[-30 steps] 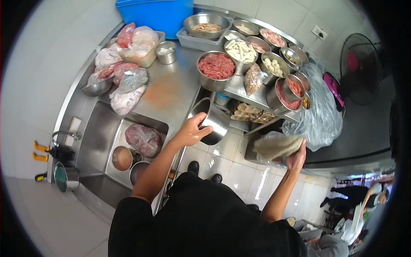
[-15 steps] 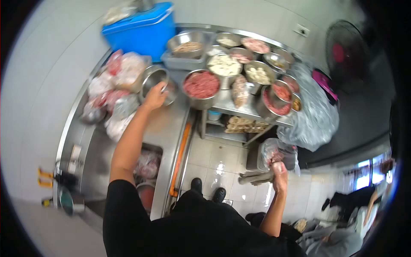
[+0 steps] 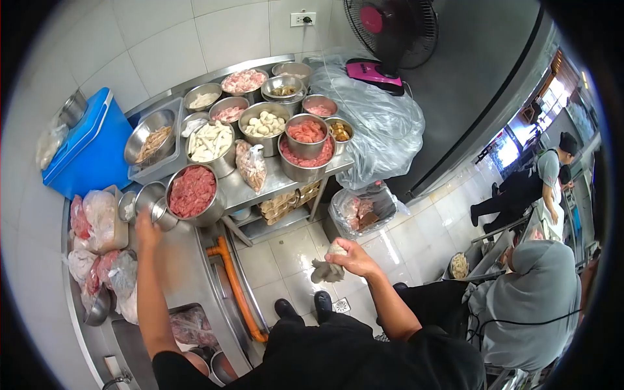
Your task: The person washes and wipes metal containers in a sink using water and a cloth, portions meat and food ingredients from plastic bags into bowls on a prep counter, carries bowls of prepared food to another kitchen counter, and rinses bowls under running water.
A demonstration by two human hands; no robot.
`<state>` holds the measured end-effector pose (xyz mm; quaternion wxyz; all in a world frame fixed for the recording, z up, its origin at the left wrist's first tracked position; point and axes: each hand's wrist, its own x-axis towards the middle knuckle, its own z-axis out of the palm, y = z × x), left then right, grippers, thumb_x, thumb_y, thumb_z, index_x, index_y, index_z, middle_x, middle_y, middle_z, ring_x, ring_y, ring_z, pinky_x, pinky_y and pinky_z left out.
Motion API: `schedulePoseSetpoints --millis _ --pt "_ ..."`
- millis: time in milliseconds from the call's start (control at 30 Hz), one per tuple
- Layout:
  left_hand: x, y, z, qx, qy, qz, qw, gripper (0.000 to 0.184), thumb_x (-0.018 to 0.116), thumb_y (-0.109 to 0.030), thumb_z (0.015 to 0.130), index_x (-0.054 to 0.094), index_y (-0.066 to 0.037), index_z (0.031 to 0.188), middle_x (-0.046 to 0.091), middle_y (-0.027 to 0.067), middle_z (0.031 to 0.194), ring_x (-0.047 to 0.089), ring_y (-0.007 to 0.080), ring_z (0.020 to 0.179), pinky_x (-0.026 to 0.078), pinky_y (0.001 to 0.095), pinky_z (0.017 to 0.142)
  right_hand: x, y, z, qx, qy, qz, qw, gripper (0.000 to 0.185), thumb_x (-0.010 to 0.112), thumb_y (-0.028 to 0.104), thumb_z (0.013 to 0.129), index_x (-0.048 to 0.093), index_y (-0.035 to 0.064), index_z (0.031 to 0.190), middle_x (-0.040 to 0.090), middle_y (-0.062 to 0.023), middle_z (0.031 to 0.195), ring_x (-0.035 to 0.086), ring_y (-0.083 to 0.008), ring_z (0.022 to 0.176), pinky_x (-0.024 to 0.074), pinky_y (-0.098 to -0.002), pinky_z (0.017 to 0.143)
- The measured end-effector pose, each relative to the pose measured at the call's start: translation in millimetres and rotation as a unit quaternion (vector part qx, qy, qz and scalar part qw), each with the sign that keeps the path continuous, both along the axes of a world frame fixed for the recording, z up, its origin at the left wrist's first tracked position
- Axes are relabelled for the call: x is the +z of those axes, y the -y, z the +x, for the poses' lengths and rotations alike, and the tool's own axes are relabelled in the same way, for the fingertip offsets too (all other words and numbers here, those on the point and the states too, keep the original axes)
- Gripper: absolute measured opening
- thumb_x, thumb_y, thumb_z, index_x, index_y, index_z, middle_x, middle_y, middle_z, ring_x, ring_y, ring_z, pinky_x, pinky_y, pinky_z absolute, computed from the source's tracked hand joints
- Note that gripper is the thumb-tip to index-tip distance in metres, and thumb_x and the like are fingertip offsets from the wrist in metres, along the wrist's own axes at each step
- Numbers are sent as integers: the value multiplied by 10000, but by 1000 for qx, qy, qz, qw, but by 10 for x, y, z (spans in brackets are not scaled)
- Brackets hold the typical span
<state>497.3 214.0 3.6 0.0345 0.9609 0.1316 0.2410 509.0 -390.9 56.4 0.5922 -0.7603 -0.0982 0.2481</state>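
Observation:
My left hand (image 3: 149, 233), blurred, is beside an upright steel pot (image 3: 152, 194) on the counter. Whether its fingers touch the pot is unclear. A small steel pot with white pieces (image 3: 127, 207) stands just left of it, and a larger pot of red minced meat (image 3: 193, 192) to the right. My right hand (image 3: 354, 258) is closed on a crumpled grey-beige cloth (image 3: 327, 271), which hangs above the tiled floor.
Bowls of meat and white pieces crowd a steel table (image 3: 263, 184). Bagged meat (image 3: 101, 218) lies by the sink (image 3: 127, 348). A lined bin (image 3: 364, 211) stands below the table. Two people (image 3: 530, 302) (image 3: 549, 172) are at the right.
My left hand moved the steel pot from over the floor onto the counter beside the meat pot. The cloth in my right hand is now bunched up. The view has turned to the right.

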Motion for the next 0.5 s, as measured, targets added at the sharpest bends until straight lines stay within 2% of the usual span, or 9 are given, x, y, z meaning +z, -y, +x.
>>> schedulePoseSetpoints --millis 33,100,167,200,267,300,367,400,500 --pt "169 178 -73 0 1 4 1000 494 609 -32 756 498 -34 1237 549 179 1197 511 345 1114 419 420 906 19 -20 32 20 -16 8 1000 197 687 207 799 556 60 812 546 26 734 482 -57 710 410 -235 639" --pt "812 1087 -343 -19 141 -177 974 539 605 15 729 481 -34 1251 564 140 1168 551 275 1066 435 367 908 10 -98 121 47 -32 22 998 190 683 203 801 555 63 802 545 30 736 479 -50 717 406 -227 649" --pt "1078 1981 -553 -102 68 -255 959 508 645 -9 725 506 -35 1212 567 120 1136 550 234 1050 434 342 914 -51 -216 199 115 -65 56 990 185 674 208 816 555 67 829 550 34 770 484 -49 743 405 -220 665" --pt "838 2323 -555 -183 34 -435 881 539 750 -185 704 529 -63 1180 528 120 1215 500 231 1127 420 346 898 -12 -309 215 121 -68 59 989 185 674 208 816 555 67 829 550 34 770 484 -49 743 405 -220 665" --pt "760 3037 -512 -336 -44 -312 888 781 826 -323 631 455 -44 1259 483 130 1288 451 271 1202 398 371 967 104 -539 234 152 -16 125 980 174 656 206 840 550 72 870 559 33 789 504 -56 730 417 -220 659" --pt "623 3371 -478 -354 -55 -335 872 841 833 -318 624 410 -20 1287 471 142 1295 453 265 1205 392 376 979 139 -652 235 157 -17 129 979 174 656 206 840 550 72 870 559 33 789 504 -56 730 417 -220 659" --pt "-156 3677 -365 -328 -144 -483 799 695 794 -249 686 457 10 1236 514 135 1241 497 226 1151 406 349 958 208 -795 262 76 -5 247 966 159 635 197 864 548 72 912 568 28 810 517 -59 731 424 -221 666" --pt "-243 3702 -306 -329 -142 -479 801 695 794 -249 686 457 10 1236 514 135 1241 497 226 1151 406 349 958 212 -781 320 78 -1 250 965 159 635 197 864 548 72 912 568 28 810 517 -59 731 424 -221 666" --pt "-326 3790 -155 -247 -119 -649 709 475 681 -57 722 526 28 1162 576 113 1140 532 195 1090 422 314 927 146 -563 550 -138 -54 353 924 124 585 189 896 548 77 934 592 -1 860 563 -100 775 450 -237 718"
